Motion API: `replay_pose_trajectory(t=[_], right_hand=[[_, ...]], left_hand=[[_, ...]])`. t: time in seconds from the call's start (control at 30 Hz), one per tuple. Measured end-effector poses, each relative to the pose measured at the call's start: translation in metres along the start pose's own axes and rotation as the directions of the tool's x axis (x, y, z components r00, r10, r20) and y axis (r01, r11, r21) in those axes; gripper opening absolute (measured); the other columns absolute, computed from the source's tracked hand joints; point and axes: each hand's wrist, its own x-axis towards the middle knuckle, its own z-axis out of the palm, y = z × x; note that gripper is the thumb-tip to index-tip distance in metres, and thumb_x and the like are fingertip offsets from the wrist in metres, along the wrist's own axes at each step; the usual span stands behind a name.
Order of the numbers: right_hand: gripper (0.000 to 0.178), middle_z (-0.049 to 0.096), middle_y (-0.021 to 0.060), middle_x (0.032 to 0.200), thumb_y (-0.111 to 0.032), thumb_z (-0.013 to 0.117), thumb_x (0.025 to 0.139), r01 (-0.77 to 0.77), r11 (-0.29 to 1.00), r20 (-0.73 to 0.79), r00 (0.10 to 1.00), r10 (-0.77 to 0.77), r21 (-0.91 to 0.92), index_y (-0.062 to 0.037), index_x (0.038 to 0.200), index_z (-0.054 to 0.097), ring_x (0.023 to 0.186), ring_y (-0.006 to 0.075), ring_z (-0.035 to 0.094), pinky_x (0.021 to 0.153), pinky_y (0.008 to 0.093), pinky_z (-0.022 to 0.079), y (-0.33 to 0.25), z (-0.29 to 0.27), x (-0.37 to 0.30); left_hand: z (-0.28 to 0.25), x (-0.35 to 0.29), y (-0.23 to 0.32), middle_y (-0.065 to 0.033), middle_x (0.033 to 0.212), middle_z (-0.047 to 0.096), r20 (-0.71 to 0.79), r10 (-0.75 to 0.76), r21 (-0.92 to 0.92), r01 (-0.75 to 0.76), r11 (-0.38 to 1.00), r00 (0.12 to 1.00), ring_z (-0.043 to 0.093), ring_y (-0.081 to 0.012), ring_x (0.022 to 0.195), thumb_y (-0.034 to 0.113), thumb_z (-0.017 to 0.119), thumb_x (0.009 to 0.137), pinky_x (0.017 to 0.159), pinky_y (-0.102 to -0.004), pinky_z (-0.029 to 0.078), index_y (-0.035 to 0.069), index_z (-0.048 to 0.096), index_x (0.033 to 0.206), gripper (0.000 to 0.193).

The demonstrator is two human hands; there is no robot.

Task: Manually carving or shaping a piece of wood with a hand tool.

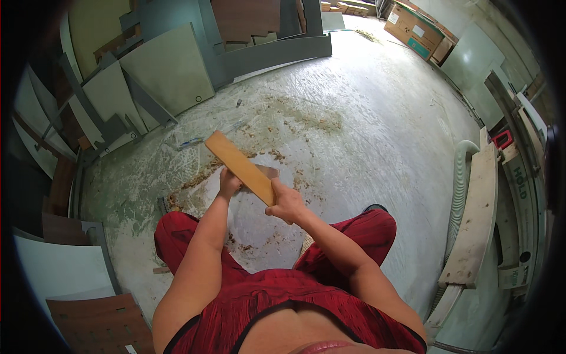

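A flat, light-brown wooden board is held slanting over the floor in front of me, its far end pointing up and to the left. My right hand grips its near end, thumb on the edge. Against the board's left edge, my left hand is closed, with part of its fingers hidden behind the wood. A small brownish piece shows past the board's right side; its kind is unclear. Wood shavings lie scattered on the floor below and around the board.
Grey and white panels lean along the left. A slim blue object lies on the floor beyond the board. To the right are a ridged hose and a worn wooden beam. At the far right stands a cardboard box.
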Motion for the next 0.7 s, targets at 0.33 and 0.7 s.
replay_pose_trajectory(t=[0.33, 0.7], right_hand=[[0.081, 0.066, 0.0204, 0.096, -0.031, 0.078, 0.058, 0.147, 0.962, -0.184, 0.977, -0.105, 0.232, -0.0119, 0.129, 0.044, 0.091, 0.0392, 0.064, 0.08, 0.0438, 0.05, -0.007, -0.023, -0.003], [0.074, 0.066, 0.0187, 0.097, -0.024, 0.078, 0.059, 0.381, 0.877, -0.394, 0.884, -0.252, 0.294, -0.0081, 0.123, 0.046, 0.087, 0.0373, 0.065, 0.076, 0.0432, 0.051, -0.024, -0.026, 0.001]], left_hand=[[-0.021, 0.012, 0.013, -0.0099, 0.083, 0.072, -0.291, -0.371, 0.002, 0.388, 0.921, 0.882, 0.069, -0.0226, 0.079, 0.03, 0.077, 0.066, 0.074, -0.0364, 0.053, 0.001, 0.07, 0.087, 0.036], [-0.036, 0.012, -0.019, -0.0038, 0.068, 0.066, -0.302, -0.401, 0.129, 0.454, 0.882, 0.865, 0.062, -0.0123, 0.057, 0.02, 0.078, 0.069, 0.053, -0.0275, 0.049, 0.006, 0.067, 0.079, 0.021]])
